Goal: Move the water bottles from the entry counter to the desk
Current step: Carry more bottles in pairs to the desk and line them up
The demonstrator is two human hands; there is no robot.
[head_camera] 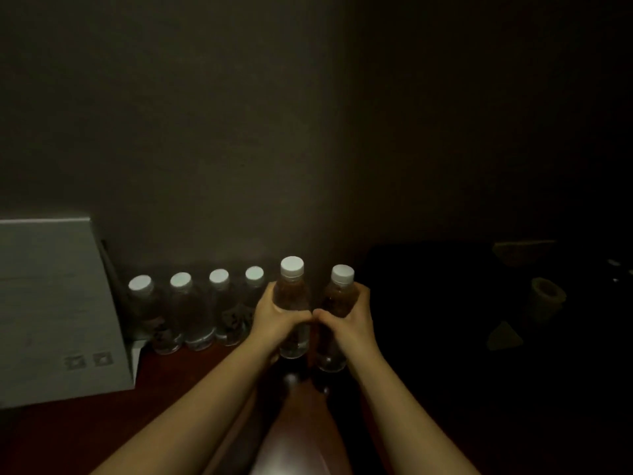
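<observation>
Several clear water bottles with white caps (181,310) stand in a row against the wall on a dark reddish wooden surface (191,382). My left hand (278,320) is wrapped around one upright bottle (292,279), which sits a little higher than the row. My right hand (346,322) grips a second upright bottle (339,293) just to its right. The two held bottles are side by side, and my thumbs nearly touch between them. Whether their bases rest on the surface is hard to tell in the dim light.
A grey-white box (58,303) stands at the left, beside the row of bottles. A dark wall rises right behind them. The right side is very dark; a pale roll-shaped object (546,296) and a faint triangular shape (505,337) lie there.
</observation>
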